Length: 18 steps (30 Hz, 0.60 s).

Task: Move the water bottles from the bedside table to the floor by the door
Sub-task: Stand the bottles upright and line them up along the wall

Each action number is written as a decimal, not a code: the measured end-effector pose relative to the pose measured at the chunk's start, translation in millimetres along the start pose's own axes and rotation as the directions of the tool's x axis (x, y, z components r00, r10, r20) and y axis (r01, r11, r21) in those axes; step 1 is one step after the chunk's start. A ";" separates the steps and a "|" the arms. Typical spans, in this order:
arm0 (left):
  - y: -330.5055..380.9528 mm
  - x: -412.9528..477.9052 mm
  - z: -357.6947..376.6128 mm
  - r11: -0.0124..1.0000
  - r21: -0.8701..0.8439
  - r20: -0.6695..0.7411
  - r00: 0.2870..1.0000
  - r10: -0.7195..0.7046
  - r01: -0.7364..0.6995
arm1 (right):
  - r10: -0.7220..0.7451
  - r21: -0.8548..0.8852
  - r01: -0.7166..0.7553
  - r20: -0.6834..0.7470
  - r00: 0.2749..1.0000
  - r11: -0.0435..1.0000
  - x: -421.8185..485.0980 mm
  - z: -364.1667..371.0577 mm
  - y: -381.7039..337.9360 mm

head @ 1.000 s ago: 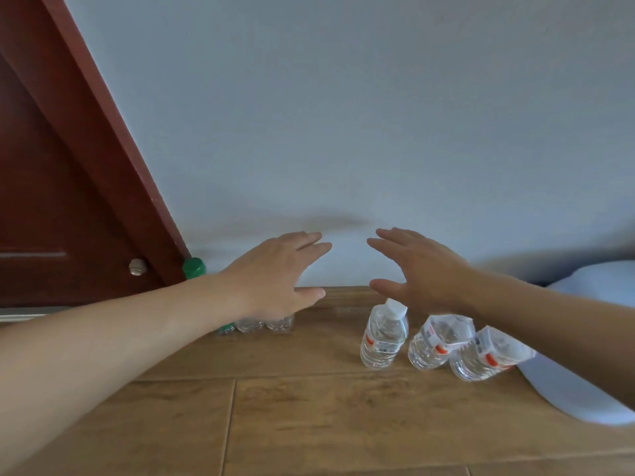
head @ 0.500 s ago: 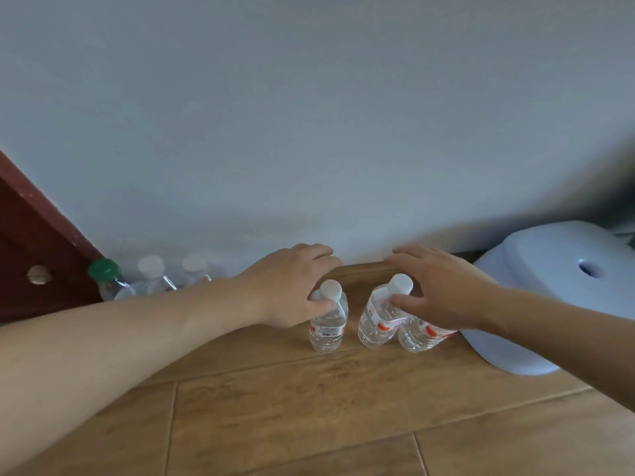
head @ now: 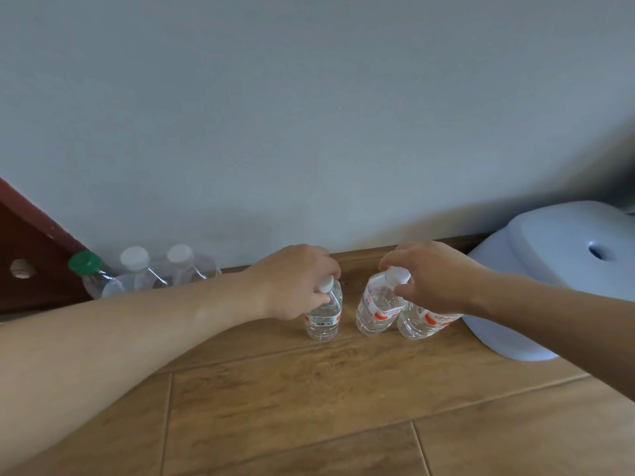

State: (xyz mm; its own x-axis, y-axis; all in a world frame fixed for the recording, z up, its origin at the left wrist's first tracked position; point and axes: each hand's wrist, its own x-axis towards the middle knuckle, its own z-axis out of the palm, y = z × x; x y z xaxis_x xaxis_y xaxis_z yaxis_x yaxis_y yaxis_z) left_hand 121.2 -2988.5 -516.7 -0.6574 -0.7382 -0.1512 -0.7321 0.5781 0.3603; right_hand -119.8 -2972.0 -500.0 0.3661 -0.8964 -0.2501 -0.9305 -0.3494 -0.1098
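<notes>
Two sets of fingers are curled over white caps. The left fingers [head: 324, 269] are clenched round the cap and neck of the left bottle [head: 324, 317], and the right fingers [head: 398, 257] and thumb are pinched on the cap of the middle bottle [head: 374, 310]. Both bottles are stood on the wooden floor [head: 309, 407]. A right bottle [head: 422, 322] is set touching the middle one at its three o'clock. Its cap is hidden under the right hand [head: 436, 276], so whether it is gripped cannot be told. From the left hand [head: 295, 283], three further bottles [head: 134, 258] are seen at nine o'clock, lined along the wall [head: 309, 132] beside the dark red door [head: 20, 242]. A pale blue plastic object [head: 549, 262] is placed at three o'clock of the right hand.
</notes>
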 end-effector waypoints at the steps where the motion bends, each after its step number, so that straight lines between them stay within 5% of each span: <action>1: -1.1 -0.2 -0.6 1.000 -0.002 0.001 1.000 -0.002 0.002 | -0.003 -0.002 0.003 -0.003 1.000 1.000 1.4 -0.1 -1.1; 18: -49.7 -30.5 -24.2 0.988 0.090 0.048 0.991 -0.129 0.124 | -0.094 0.022 0.095 -0.049 0.994 0.995 57.3 -12.4 -59.1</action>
State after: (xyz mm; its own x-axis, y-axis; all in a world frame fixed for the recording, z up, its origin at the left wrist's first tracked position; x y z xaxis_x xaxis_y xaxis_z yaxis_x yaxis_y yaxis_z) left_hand 182.0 -3003.1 -507.6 -0.5655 -0.7889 -0.2404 -0.8211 0.5111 0.2542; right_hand -44.0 -3006.1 -495.9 0.4512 -0.8717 -0.1912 -0.8909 -0.4272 -0.1546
